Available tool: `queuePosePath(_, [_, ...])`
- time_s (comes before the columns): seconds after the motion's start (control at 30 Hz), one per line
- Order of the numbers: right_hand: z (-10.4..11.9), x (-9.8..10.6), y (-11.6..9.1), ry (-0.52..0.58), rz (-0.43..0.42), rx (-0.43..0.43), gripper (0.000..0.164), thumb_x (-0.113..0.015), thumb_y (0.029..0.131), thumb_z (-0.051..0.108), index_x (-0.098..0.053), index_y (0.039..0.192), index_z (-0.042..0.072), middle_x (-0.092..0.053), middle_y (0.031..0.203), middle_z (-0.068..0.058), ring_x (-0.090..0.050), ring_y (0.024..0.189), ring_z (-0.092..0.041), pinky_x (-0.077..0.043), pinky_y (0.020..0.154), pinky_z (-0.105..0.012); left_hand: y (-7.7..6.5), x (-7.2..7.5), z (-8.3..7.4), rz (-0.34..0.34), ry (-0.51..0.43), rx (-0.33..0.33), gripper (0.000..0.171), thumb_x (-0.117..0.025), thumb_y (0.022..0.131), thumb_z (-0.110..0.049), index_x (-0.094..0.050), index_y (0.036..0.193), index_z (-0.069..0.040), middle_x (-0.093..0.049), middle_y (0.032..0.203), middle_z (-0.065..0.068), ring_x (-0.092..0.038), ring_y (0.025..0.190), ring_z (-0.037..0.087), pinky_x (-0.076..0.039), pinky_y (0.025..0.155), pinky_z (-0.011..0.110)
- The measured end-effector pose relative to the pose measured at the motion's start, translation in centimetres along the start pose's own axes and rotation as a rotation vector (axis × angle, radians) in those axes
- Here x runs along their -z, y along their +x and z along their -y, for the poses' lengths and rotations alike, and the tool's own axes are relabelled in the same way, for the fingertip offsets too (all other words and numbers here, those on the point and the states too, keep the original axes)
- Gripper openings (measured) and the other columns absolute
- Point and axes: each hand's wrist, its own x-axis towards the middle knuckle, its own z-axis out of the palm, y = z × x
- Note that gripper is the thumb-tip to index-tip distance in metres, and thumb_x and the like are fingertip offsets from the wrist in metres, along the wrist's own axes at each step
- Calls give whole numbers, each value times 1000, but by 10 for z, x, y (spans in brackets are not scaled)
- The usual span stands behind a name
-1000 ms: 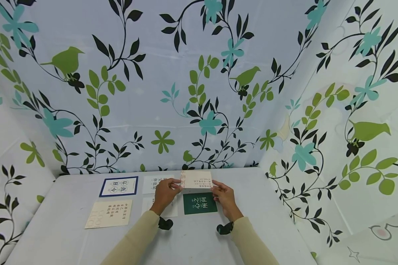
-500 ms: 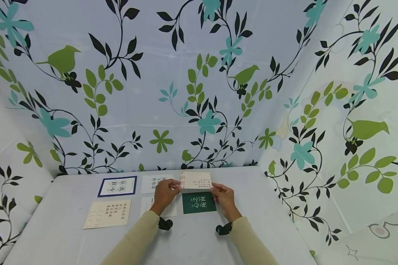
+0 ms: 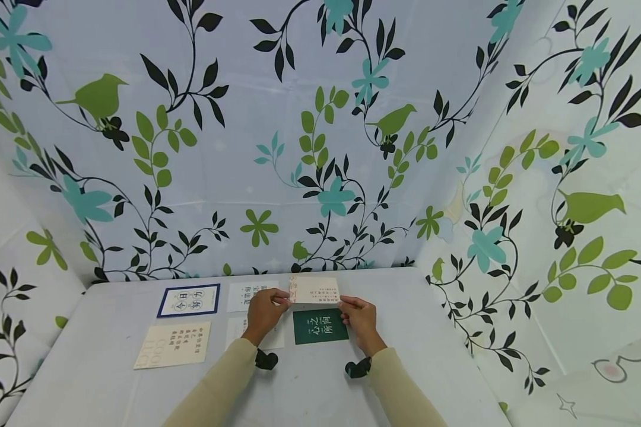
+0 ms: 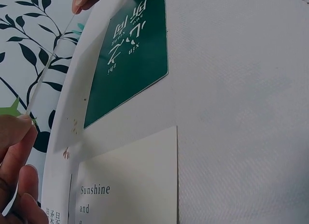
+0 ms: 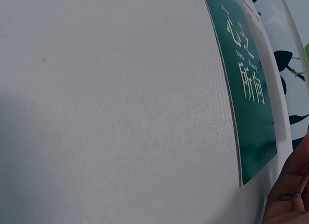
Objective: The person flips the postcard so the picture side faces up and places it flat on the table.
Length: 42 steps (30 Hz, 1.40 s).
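A cream card (image 3: pixel 314 290) with reddish print is held up off the table, tilted, between both hands. My left hand (image 3: pixel 265 312) pinches its left edge near the lower corner. At the right edge, the thumb and fingers of my right hand (image 3: pixel 360 320) pinch the lower corner. Just below, a dark green card (image 3: pixel 321 326) with white characters lies flat on the table. In the left wrist view the held card shows nearly edge-on, with the left thumb (image 4: pixel 13 130) on it. Part of the right hand (image 5: pixel 289 185) shows at the right wrist view's edge.
Left of the hands lie a blue-bordered card (image 3: pixel 189 300) and a cream card with dark characters (image 3: pixel 173 345). Two white cards are partly covered by the left hand, the upper card (image 3: pixel 240 296) and the lower card (image 4: pixel 130 180). A patterned curtain (image 3: pixel 219 148) stands behind the white table (image 3: pixel 310 385).
The held card has tilted a little and lowered slightly at its top edge, staying between both hands. The hands keep nearly the same place; the whole view has shifted slightly.
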Motion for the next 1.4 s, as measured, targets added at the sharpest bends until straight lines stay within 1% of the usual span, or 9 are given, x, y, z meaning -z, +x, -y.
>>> queuePosePath(0.1, [0, -1, 0, 2, -3, -3, 23, -79, 96, 17, -80, 118, 12, -81, 103, -7, -69, 77, -15, -58, 68, -24, 0, 0, 0, -1, 3, -2, 15, -83, 89, -10, -83, 104, -10, -78, 87, 3, -63, 80, 17, -46, 71, 30])
queuePosePath(0.4, [1, -3, 2, -7, -26, -48, 21, -78, 97, 17, -81, 118, 14, -79, 104, -7, -70, 76, -14, -58, 67, -23, 2, -4, 1, 4, 29, 49, 9, -81, 92, -15, -83, 101, -13, -77, 89, 1, -65, 89, 19, -49, 82, 37])
queuePosePath(0.53, [2, -5, 2, -11, -40, -66, 20, -78, 97, 17, -81, 117, 14, -79, 104, -8, -71, 74, -14, -58, 65, -23, 1, -5, 1, 0, 26, 53, 9, -81, 92, -14, -83, 100, -12, -78, 88, 2, -67, 90, 20, -52, 84, 41])
queuePosePath(0.63, [3, -6, 1, -16, -43, -71, 19, -76, 99, 16, -81, 117, 12, -79, 106, -10, -71, 73, -14, -58, 65, -22, 1, -5, 2, -4, 43, 52, 7, -81, 92, -15, -83, 99, -13, -77, 87, 1, -67, 90, 20, -52, 85, 43])
queuePosePath(0.87, [4, -8, -1, 0, -38, -80, 21, -74, 101, 17, -80, 120, 10, -78, 111, -14, -71, 71, -12, -59, 65, -22, 0, -5, 1, -9, 58, 59, 7, -81, 93, -16, -83, 99, -13, -77, 86, 1, -68, 90, 21, -52, 88, 46])
queuePosePath(1.1, [3, -8, -1, 23, -39, -98, 22, -72, 102, 20, -79, 120, 10, -78, 113, -13, -71, 69, -11, -59, 65, -21, -2, -4, 0, -9, 55, 56, 7, -81, 93, -16, -83, 98, -12, -78, 85, 2, -70, 89, 21, -53, 88, 47])
queuePosePath(1.23, [4, -7, -2, 29, -24, -100, 24, -71, 103, 21, -78, 122, 9, -79, 113, -14, -71, 69, -11, -59, 65, -22, -2, -4, 2, -9, 50, 50, 7, -80, 93, -17, -83, 98, -13, -79, 85, 2, -71, 89, 21, -53, 89, 47])
queuePosePath(1.4, [4, -7, -2, 22, 5, -109, 27, -67, 106, 23, -76, 127, 9, -79, 115, -14, -71, 69, -11, -60, 65, -22, -2, -5, 3, -9, 44, 66, 6, -80, 94, -16, -83, 99, -13, -79, 85, 2, -70, 88, 21, -53, 89, 46])
